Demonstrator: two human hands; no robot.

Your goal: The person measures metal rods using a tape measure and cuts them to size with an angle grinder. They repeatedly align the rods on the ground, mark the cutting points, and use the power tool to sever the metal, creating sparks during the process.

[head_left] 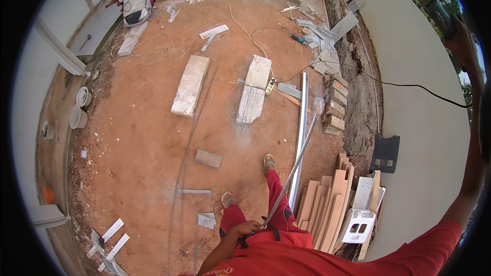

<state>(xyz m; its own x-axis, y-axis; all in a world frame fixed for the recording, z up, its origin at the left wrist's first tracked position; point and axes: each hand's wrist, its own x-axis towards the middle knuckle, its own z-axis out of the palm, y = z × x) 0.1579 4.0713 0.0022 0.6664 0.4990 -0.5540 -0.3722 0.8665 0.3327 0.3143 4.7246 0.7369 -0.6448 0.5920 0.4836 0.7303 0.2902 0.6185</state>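
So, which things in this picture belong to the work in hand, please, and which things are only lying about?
In use, it seems:
power tool, held in the right hand
long grey bar, apparently held in the left hand
black cable, probably the tool's

Apparently just lying about:
pale slab
grey brick
brown planks
white buckets

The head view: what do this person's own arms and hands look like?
They are human hands, and no gloves show on either the left hand or the right hand. The right arm has a short red sleeve, with a bare forearm below it. The left forearm is bare too; its sleeve is hard to make out.
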